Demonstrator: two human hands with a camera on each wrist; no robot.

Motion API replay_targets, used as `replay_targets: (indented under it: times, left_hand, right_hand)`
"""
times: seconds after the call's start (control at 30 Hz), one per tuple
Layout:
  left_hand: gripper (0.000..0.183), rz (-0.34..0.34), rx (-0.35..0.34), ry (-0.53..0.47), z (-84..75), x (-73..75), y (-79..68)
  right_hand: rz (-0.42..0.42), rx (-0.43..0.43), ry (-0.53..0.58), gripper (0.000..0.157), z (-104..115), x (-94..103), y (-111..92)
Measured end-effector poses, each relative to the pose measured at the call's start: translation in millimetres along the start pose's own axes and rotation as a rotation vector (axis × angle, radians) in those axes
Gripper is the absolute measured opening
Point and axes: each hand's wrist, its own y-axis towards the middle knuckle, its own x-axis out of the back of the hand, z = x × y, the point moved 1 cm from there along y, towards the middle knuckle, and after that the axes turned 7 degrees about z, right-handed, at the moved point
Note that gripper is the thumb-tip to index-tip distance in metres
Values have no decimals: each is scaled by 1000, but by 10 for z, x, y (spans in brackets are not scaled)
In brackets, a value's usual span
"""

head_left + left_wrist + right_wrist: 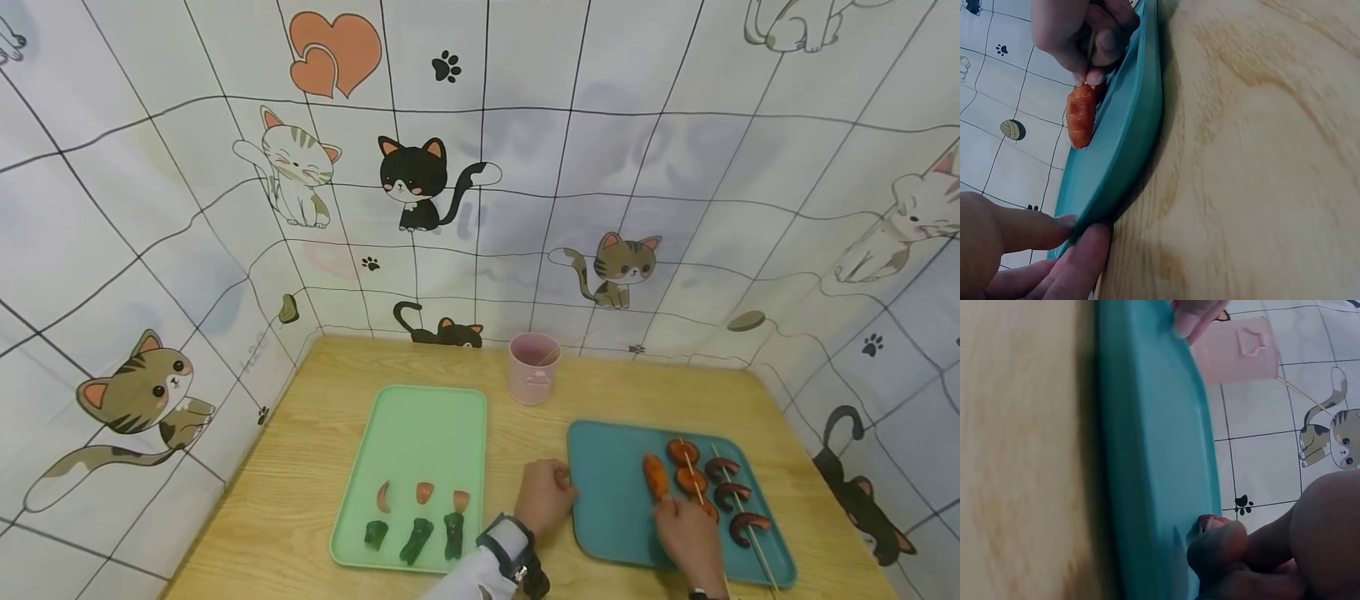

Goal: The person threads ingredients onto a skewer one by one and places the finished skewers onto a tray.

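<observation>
My left hand point(545, 497) pinches the left rim of a teal tray point(609, 508); the left wrist view shows its thumb above the rim and fingers beneath. Over that tray my right hand point(688, 537) pinches a skewer just below an orange-brown sausage point(656, 475). The sausage points toward the tray's far side. Right of it lies a skewer of round reddish slices point(690, 481), partly covered by the right hand. Farthest right is a skewer of curled dark-red pieces point(738, 521) resembling octopus tentacles, its stick crossing the near rim.
To the left lies a light green tray point(431, 425) with several orange pieces point(424, 492) and green vegetable-like pieces point(417, 541) at its near end. A pink cup point(531, 383) holding a thin stick stands behind, between the trays. Cat-patterned sheeting point(517, 208) walls the wooden table point(300, 467).
</observation>
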Motion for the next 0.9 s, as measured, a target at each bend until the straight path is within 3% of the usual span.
replay_targets:
  times: [0.43, 0.7, 0.9]
  left_hand:
    - [26, 49, 101, -98, 12, 34, 16]
    - [24, 68, 117, -119, 40, 28, 17]
    - [22, 67, 104, -111, 12, 31, 17]
  right_hand:
    - [-159, -82, -47, 44, 94, 8, -108]
    - [-143, -268, -55, 27, 83, -26, -105]
    - [-148, -314, -50, 25, 42, -42, -70]
